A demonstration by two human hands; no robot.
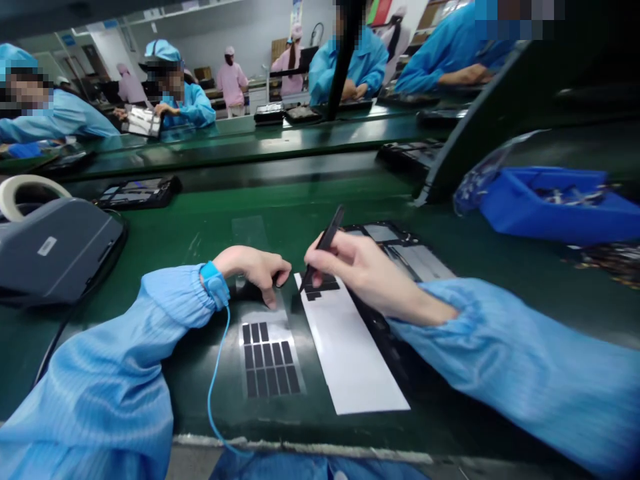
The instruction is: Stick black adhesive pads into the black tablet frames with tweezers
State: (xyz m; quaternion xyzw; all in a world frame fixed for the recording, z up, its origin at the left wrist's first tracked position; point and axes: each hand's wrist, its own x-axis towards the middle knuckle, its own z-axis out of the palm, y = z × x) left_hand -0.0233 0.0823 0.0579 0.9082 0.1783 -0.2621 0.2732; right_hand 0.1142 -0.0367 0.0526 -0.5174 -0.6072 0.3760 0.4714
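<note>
My right hand [355, 267] is closed around slim black tweezers [330, 233], their tip pointing down at the upper left of a white sheet [355, 373]. Several black pieces [323, 287] lie at that end of the sheet, partly covered by my fingers. My left hand [255, 270] rests with bent fingers over the top part of a clear film [273, 327]. Something small and dark shows by its fingertips, too hidden to name. Rows of black rectangular stickers [270, 363] cover the film's lower part. Behind my right hand lies an opened tablet-like device [425, 260], partly hidden.
A grey tape dispenser [55, 247] and a tape roll [13, 193] are at left. A blue bin [545, 207] holds small parts at right. A blue wrist cord [215, 380] runs down to the table edge. Another device [137, 191] lies beyond; co-workers sit across.
</note>
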